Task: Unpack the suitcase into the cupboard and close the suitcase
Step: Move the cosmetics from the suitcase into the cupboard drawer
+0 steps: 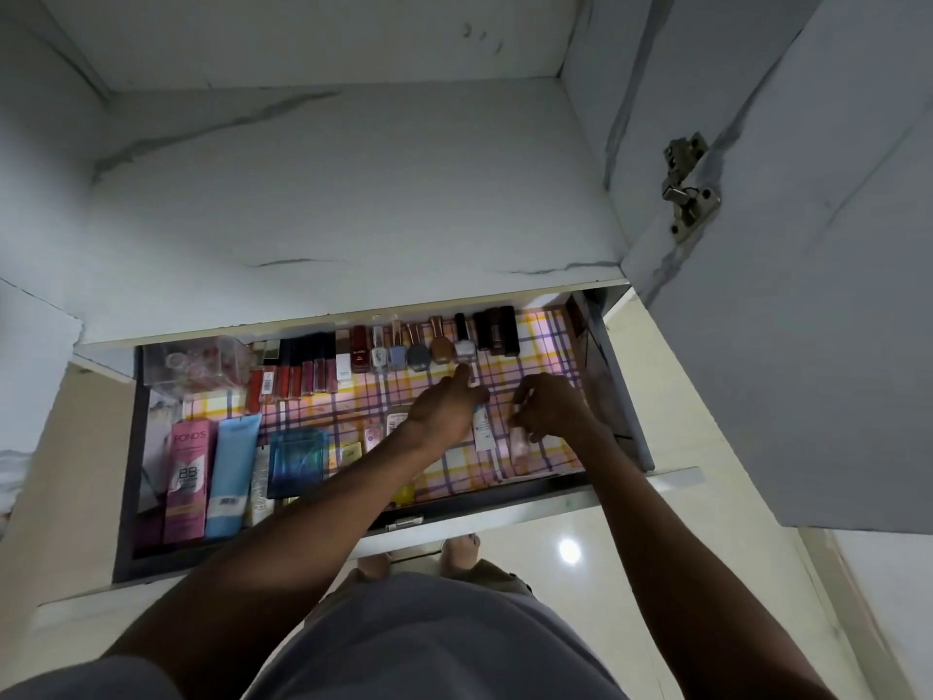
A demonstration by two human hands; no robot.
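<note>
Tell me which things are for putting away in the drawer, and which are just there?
For the job: drawer, nail polish bottles, lipsticks, pink box, blue tube, left hand, right hand.

Just there: cupboard door, hinge, shelf, floor.

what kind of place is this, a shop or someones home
Most likely a home, at a bedroom cupboard. A pulled-out drawer lined with checked paper holds personal cosmetics: a row of nail polish bottles, a Pond's BB cream box. The hinged cupboard door stands open.
</note>
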